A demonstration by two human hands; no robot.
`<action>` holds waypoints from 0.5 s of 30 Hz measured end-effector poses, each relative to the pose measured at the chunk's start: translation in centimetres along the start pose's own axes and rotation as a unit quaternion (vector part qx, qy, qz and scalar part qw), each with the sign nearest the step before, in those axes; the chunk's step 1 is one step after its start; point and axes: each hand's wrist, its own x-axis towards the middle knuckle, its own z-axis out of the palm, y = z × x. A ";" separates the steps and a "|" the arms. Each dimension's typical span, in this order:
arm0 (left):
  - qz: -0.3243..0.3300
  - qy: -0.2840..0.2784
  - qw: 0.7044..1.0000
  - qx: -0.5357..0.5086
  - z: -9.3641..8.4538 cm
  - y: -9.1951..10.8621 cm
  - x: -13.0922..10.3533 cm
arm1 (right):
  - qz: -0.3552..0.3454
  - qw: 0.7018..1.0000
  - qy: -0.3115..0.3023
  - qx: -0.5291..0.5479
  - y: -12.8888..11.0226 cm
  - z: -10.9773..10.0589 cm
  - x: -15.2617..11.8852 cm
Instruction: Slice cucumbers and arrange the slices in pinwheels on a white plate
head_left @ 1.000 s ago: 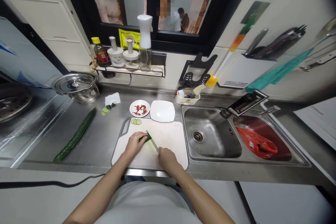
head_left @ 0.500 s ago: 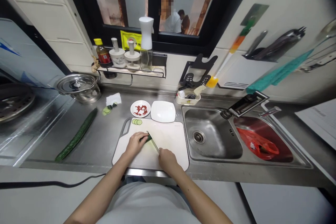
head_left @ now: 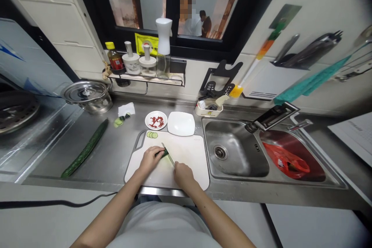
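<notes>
On the white cutting board (head_left: 188,162), my left hand (head_left: 149,159) is closed over a short dark green cucumber piece (head_left: 162,152), partly hiding it. My right hand (head_left: 183,174) grips the handle of a knife (head_left: 168,155), whose blade rests against the right side of that piece. Several pale cucumber slices (head_left: 152,135) lie at the board's upper left corner. Behind the board are a round plate (head_left: 148,120) with red chopped pieces and a white square dish (head_left: 180,123).
A whole cucumber (head_left: 85,149) lies on the steel counter at the left, near a lidded pot (head_left: 95,102) and cucumber scraps (head_left: 118,122). At the right is a double sink (head_left: 238,151) with a red bag (head_left: 286,161). A condiment shelf (head_left: 151,79) hangs behind.
My right hand and the knife have shifted slightly left and up, and the blade's tip reaches a little further back. My left hand stays on the cucumber piece.
</notes>
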 end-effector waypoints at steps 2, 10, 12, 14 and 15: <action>0.000 0.000 1.000 0.001 0.0 0.0 0.0 | -0.007 1.000 0.015 -0.001 -0.2 0.1 0.6; 0.000 0.001 1.000 0.004 0.0 0.1 0.0 | -0.001 1.000 0.009 -0.001 -0.4 -0.4 0.2; -0.003 0.001 1.000 0.003 0.0 0.1 -0.1 | 0.003 1.000 -0.001 -0.002 -0.1 -0.4 -0.4; -0.006 0.001 1.000 0.002 0.0 0.2 -0.1 | 0.009 1.000 -0.014 -0.005 0.2 -0.4 -1.1; -0.008 0.002 1.000 0.001 -0.1 0.3 -0.1 | 0.011 1.000 -0.020 -0.007 0.3 -0.4 -1.5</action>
